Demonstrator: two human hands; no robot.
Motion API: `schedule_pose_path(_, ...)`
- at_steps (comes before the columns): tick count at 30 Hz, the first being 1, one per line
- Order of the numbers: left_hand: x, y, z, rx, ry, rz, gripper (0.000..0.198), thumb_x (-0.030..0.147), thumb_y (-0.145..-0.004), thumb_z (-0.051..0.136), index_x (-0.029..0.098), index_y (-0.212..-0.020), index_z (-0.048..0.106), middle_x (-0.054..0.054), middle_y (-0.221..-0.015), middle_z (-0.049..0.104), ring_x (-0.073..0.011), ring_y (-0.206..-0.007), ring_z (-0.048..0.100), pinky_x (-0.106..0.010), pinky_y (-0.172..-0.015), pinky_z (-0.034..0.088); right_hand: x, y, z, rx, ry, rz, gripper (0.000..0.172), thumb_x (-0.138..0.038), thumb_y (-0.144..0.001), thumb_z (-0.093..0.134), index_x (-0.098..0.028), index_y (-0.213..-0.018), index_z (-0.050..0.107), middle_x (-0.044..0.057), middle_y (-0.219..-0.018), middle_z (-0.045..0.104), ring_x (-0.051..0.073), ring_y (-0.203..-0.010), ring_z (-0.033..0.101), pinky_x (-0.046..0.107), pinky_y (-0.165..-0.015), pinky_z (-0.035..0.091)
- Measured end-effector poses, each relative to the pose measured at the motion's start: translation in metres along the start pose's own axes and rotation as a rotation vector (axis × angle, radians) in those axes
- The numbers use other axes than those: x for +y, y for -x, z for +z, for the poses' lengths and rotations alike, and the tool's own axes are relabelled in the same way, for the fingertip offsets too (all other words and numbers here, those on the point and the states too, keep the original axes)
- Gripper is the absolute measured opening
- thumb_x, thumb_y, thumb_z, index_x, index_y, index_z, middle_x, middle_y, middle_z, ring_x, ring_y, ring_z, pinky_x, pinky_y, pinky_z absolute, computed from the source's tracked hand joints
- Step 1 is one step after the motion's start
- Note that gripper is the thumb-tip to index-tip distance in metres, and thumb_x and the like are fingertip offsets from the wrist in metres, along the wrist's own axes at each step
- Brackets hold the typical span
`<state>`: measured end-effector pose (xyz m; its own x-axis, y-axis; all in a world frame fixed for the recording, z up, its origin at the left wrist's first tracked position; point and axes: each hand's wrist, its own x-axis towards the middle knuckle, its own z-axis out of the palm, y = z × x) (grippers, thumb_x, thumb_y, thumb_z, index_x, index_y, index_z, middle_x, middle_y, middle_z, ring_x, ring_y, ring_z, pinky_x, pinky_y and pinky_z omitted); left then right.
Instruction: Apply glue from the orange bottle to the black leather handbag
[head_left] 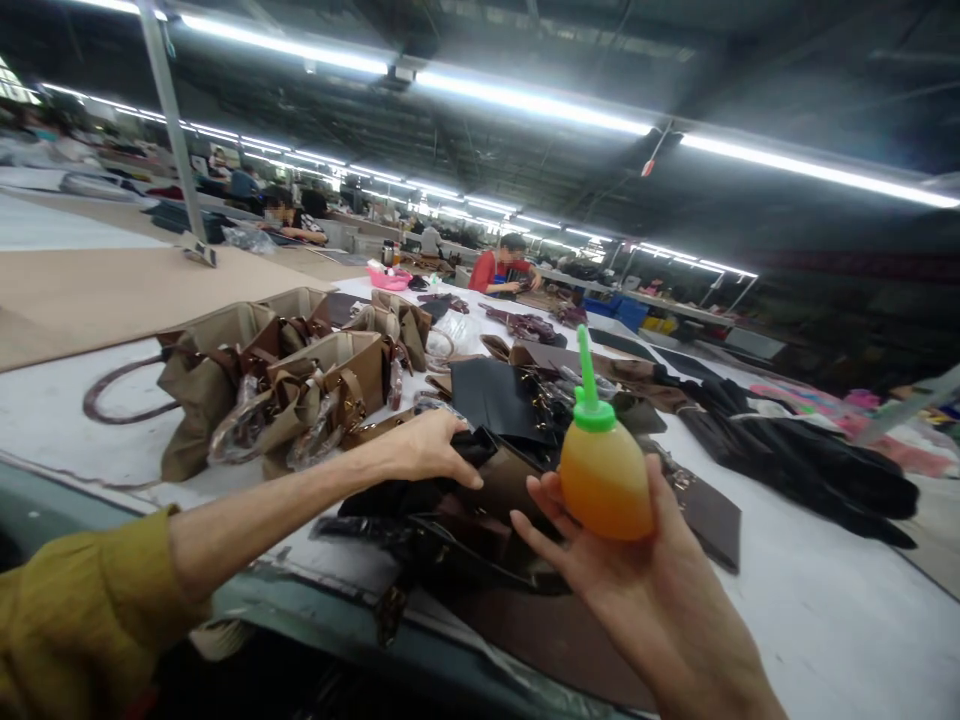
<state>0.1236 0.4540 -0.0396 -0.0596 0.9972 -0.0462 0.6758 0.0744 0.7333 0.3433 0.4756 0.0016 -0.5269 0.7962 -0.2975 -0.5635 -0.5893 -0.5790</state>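
Observation:
In my right hand [630, 590], a rounded squeeze bottle [606, 480] stands upright against the palm. It has a green cap with a long thin spout, and orange-yellow liquid fills its lower part. My left hand [431, 450] reaches across from the left and grips the upper edge of a dark handbag [465, 550], thumb on the near side; the other fingertips are mostly hidden. That bag lies near the table's front edge, with its strap and metal fittings hanging at the front. Just behind it is a flat black leather piece [499, 400].
Several olive-brown handbags [345, 370] with plastic-wrapped handles stand at the left of the white table [810, 600]. Black material [795, 460] is heaped at the right, near a dark brown panel [705, 510]. A person in red [491, 270] works farther back, beside blue bins [619, 308].

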Motion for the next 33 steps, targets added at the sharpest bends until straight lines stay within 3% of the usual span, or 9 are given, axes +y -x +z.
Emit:
schedule_pose_path(6,-0.044,0.015,0.005,0.125,-0.395,-0.197,0.055,0.064,-0.056,0.066,0.017,-0.086,0.063,-0.007,-0.084,0.064,-0.0250,-0.074,0.059,-0.028,-0.057,0.039,0.026,-0.020,0.016,-0.035,-0.001,0.072,0.042,-0.051,-0.084,0.061,-0.012,-0.100,0.063,0.015,-0.089,0.061,0.034,-0.097,0.054,0.060,-0.086,0.041)
schedule_pose_path(10,-0.031,0.024,0.010,0.234,-0.380,-0.160,0.042,0.056,-0.064,0.063,0.017,-0.079,0.062,-0.006,-0.078,0.062,-0.0233,-0.073,0.057,-0.027,-0.056,0.037,0.027,-0.025,0.017,-0.077,0.086,-0.007,0.042,-0.051,-0.082,0.063,-0.013,-0.102,0.063,0.014,-0.094,0.062,0.034,-0.096,0.055,0.062,-0.085,0.040)
schedule_pose_path(15,0.000,0.011,0.020,-0.167,0.248,-0.068,0.027,0.045,-0.072,0.057,0.018,-0.070,0.058,0.003,-0.058,0.050,-0.0115,-0.050,0.046,-0.022,-0.045,0.030,0.022,-0.025,0.017,-0.061,0.176,-0.087,0.039,-0.050,-0.084,0.061,-0.016,-0.102,0.064,0.012,-0.094,0.062,0.031,-0.091,0.057,0.062,-0.083,0.041)
schedule_pose_path(18,-0.001,0.003,0.028,-0.248,0.530,-0.063,0.034,0.052,-0.070,0.059,0.017,-0.071,0.056,0.004,-0.058,0.048,-0.0092,-0.047,0.041,-0.021,-0.045,0.031,0.021,-0.031,0.013,-0.029,0.230,-0.124,0.036,-0.049,-0.086,0.057,-0.017,-0.104,0.063,0.012,-0.096,0.062,0.030,-0.090,0.058,0.063,-0.081,0.042)
schedule_pose_path(21,-0.017,0.010,0.023,-0.245,0.408,0.026,0.040,0.057,-0.073,0.057,0.017,-0.075,0.061,0.003,-0.065,0.054,-0.0108,-0.056,0.046,-0.021,-0.052,0.035,0.018,-0.035,0.001,0.011,0.279,-0.084,0.038,-0.050,-0.085,0.057,-0.017,-0.105,0.063,0.014,-0.094,0.063,0.032,-0.090,0.059,0.063,-0.080,0.042)
schedule_pose_path(23,-0.036,0.024,0.015,-0.086,0.275,0.056,0.035,0.050,-0.078,0.053,0.017,-0.082,0.064,0.001,-0.074,0.059,-0.0127,-0.067,0.051,-0.021,-0.060,0.037,0.014,-0.034,-0.009,0.037,0.311,-0.082,0.041,-0.050,-0.083,0.060,-0.017,-0.107,0.063,0.016,-0.097,0.063,0.035,-0.094,0.058,0.062,-0.080,0.043)
schedule_pose_path(27,-0.087,0.053,0.020,0.273,0.074,-0.254,0.026,0.023,-0.081,0.040,0.013,-0.086,0.064,-0.003,-0.077,0.061,-0.0153,-0.075,0.055,-0.022,-0.064,0.038,-0.003,-0.028,-0.028,0.130,0.349,-0.120,0.046,-0.050,-0.079,0.064,-0.019,-0.113,0.061,0.018,-0.108,0.060,0.040,-0.104,0.053,0.060,-0.079,0.047)
schedule_pose_path(31,-0.117,0.056,0.060,0.128,0.036,-0.383,0.021,0.012,-0.069,0.046,0.014,-0.077,0.065,-0.001,-0.069,0.062,-0.0157,-0.071,0.058,-0.022,-0.060,0.039,-0.017,-0.027,-0.043,0.314,0.332,-0.132,0.059,-0.057,-0.070,0.066,-0.020,-0.117,0.059,0.021,-0.113,0.058,0.042,-0.099,0.055,0.059,-0.070,0.051)
schedule_pose_path(33,-0.115,0.052,0.076,0.132,0.034,-0.394,0.018,0.013,-0.069,0.049,0.015,-0.077,0.065,-0.003,-0.073,0.064,-0.0179,-0.076,0.059,-0.024,-0.065,0.041,-0.019,-0.031,-0.054,0.254,0.362,-0.140,0.063,-0.057,-0.071,0.065,-0.019,-0.120,0.057,0.023,-0.115,0.056,0.044,-0.100,0.054,0.061,-0.069,0.050)
